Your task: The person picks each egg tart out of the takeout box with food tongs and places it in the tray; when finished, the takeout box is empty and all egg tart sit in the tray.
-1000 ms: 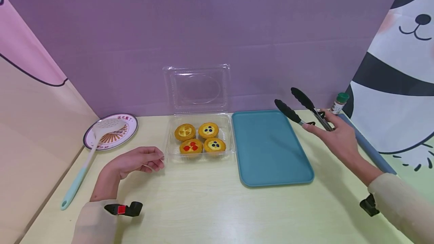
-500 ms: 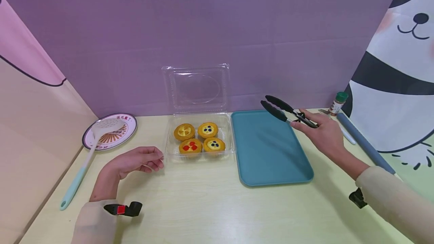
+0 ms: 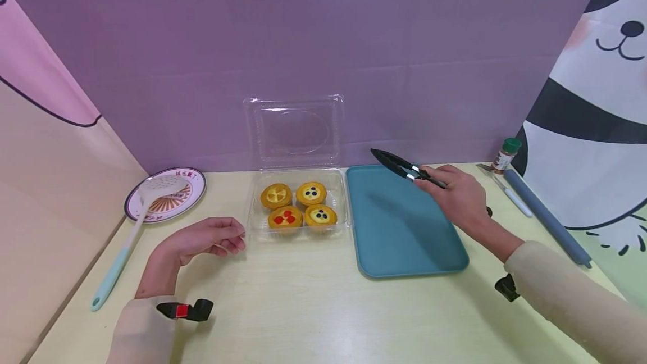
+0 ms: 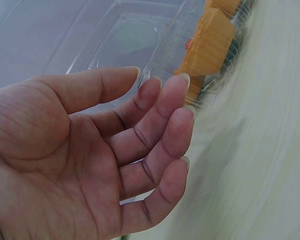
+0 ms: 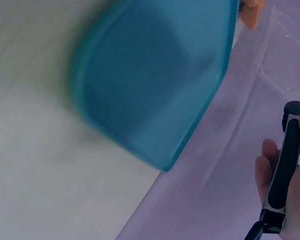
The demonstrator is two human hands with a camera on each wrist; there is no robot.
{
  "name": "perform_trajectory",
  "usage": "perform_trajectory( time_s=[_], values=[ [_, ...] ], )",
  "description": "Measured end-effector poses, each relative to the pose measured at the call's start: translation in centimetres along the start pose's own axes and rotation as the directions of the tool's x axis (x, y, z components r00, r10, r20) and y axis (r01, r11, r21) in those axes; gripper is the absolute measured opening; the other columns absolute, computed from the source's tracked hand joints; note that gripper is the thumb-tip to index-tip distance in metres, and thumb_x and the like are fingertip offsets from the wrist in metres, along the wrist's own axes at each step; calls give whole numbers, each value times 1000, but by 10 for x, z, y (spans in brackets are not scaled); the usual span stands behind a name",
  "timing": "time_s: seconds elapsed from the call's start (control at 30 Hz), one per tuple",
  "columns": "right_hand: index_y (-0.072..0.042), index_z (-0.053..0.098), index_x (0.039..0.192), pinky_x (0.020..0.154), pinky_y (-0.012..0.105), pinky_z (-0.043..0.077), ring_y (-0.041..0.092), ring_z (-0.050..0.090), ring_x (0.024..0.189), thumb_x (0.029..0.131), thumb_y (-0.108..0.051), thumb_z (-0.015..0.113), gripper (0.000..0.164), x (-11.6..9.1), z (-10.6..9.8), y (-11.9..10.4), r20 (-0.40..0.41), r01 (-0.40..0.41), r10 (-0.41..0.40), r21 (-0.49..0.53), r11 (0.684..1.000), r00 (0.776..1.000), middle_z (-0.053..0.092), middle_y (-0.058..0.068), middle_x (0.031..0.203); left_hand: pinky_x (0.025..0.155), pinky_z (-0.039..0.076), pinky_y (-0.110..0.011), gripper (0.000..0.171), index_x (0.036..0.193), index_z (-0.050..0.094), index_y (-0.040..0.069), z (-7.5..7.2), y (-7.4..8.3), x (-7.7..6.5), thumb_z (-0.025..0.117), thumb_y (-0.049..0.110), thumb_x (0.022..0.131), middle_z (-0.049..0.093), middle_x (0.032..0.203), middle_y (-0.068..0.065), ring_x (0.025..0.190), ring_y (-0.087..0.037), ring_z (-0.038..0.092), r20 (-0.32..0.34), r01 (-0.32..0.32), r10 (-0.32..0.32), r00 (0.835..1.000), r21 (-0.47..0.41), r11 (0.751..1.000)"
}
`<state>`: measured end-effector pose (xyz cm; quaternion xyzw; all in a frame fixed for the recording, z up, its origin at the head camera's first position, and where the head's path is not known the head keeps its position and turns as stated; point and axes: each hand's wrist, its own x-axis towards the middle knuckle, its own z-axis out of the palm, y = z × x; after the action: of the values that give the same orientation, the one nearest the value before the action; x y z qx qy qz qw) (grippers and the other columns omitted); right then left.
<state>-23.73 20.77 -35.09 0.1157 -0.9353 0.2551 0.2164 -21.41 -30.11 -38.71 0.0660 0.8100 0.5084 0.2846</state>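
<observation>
My right hand [image 3: 457, 195] grips a pair of black-tipped tongs [image 3: 396, 163] in the air over the back of a blue tray [image 3: 404, 229]; the tong tips are pressed together and point left. In the right wrist view the tongs [image 5: 285, 170] run along the palm. My left hand [image 3: 212, 240] is loosely curled and holds nothing, its fingertips right at the left front corner of a clear plastic clamshell box [image 3: 255, 212]. The box's lid [image 3: 298, 133] stands up at the back. Several egg tarts [image 3: 276, 196] sit inside, topped with fruit-like pieces in red, dark blue and yellow.
On the left, a white skimmer [image 3: 146, 201] with a light green handle leans across a patterned plate [image 3: 187, 198]. A green-capped jar [image 3: 505, 155], a small knife [image 3: 513, 192] and a blue-grey rod [image 3: 548, 218] lie along the right edge. A purple backdrop [image 3: 404, 44] rises behind the table.
The right hand has carried the tongs leftward from beside the jar to over the tray. The tong tips have come together, and the knife is now uncovered. The left hand stays in place.
</observation>
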Motion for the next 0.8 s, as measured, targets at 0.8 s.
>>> perform_trajectory(
  time_s=[0.8],
  values=[
    [-32,53,144,73,39,52,27,64,109,81,-62,73,73,16,41,-76,259,5,-4,-1,1000,966,62,9,136,82,53,-32,36,116,57,-4,2,2,-1,54,30,103,70,98,-4,90,-19,63,-25,14,-14,1000,7,1000]
  ],
)
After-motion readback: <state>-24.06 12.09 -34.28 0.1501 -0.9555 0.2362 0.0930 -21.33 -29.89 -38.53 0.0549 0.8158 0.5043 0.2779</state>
